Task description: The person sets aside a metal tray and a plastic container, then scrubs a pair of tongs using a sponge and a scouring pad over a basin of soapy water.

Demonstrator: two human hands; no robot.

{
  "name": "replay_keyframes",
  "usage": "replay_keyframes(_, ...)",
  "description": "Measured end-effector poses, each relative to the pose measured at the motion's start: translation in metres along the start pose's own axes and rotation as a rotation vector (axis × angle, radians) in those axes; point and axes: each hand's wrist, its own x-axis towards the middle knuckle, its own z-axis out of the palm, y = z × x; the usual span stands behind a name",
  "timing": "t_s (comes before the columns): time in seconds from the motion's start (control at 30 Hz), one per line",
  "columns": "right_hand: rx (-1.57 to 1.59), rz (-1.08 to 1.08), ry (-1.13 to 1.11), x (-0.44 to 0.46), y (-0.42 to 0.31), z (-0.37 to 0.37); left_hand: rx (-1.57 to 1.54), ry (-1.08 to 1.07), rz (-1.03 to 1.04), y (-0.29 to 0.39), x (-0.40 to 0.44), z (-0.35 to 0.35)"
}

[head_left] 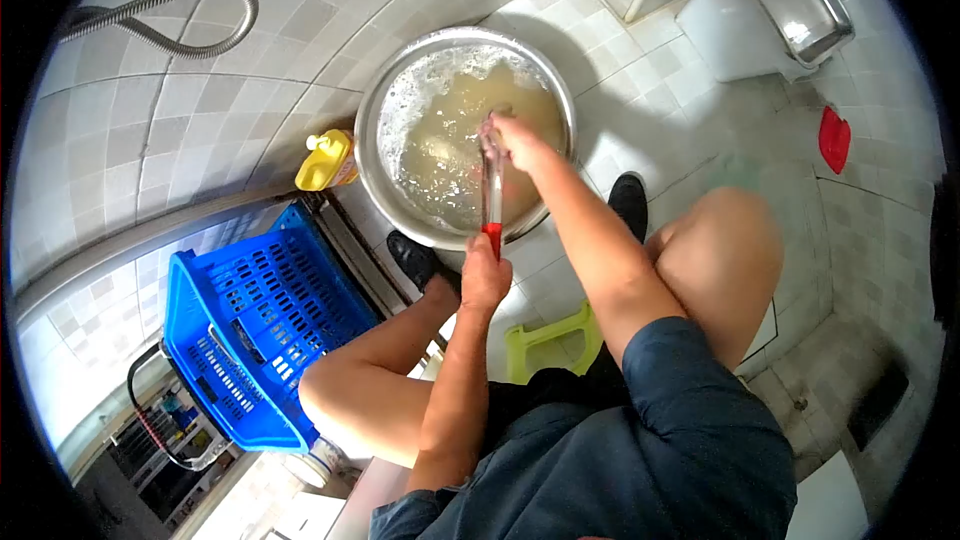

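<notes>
A wide metal basin (367,160) of cloudy, foamy water (455,130) stands on the floor in front of me. My left hand (486,277) is closed around the red handle of a long, shiny metal utensil (492,195) at the basin's near rim. The utensil's exact kind I cannot make out. My right hand (512,145) is over the water, its fingers closed at the far part of the same utensil. Some pale shape shows under the murky surface, too unclear to name.
A yellow bottle (328,162) stands left of the basin. Nearer on the left is a blue plastic basket (260,310). A green stool (548,342) is between my legs. At the far right are a white bin (735,30) and a red object (834,140). A metal hose (170,15) hangs on the wall.
</notes>
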Motion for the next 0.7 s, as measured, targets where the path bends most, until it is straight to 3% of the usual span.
replay_keyframes(0.1, 0.026, -0.004, 0.055, 0.009, -0.005, -0.004, 0.043, 0.009, -0.016, 0.006, -0.004, 0.001)
replay_keyframes(0.17, -0.008, -0.092, 0.284, 0.008, -0.003, -0.002, 0.045, -0.010, -0.031, 0.006, -0.002, -0.004)
replay_keyframes(0.3, -0.065, -0.055, 0.287, 0.001, -0.011, -0.005, 0.036, -0.025, 0.054, -0.003, 0.002, -0.011)
replay_keyframes(0.43, -0.108, 0.023, 0.247, -0.003, -0.033, -0.001, 0.033, -0.009, 0.008, 0.003, 0.002, -0.010)
replay_keyframes(0.5, 0.146, 0.121, 0.254, 0.014, -0.033, -0.004, -0.026, 0.014, 0.098, -0.003, 0.007, -0.008)
replay_keyframes(0.57, 0.130, 0.159, 0.129, 0.022, -0.028, -0.020, -0.105, 0.032, 0.150, -0.026, 0.014, 0.003)
replay_keyframes(0.63, 0.065, 0.121, 0.594, -0.014, -0.044, 0.006, -0.173, 0.046, 0.208, -0.027, 0.015, 0.001)
replay_keyframes(0.7, -0.093, 0.062, 0.647, 0.014, -0.018, -0.023, -0.561, -0.065, -0.201, -0.008, 0.008, -0.014)
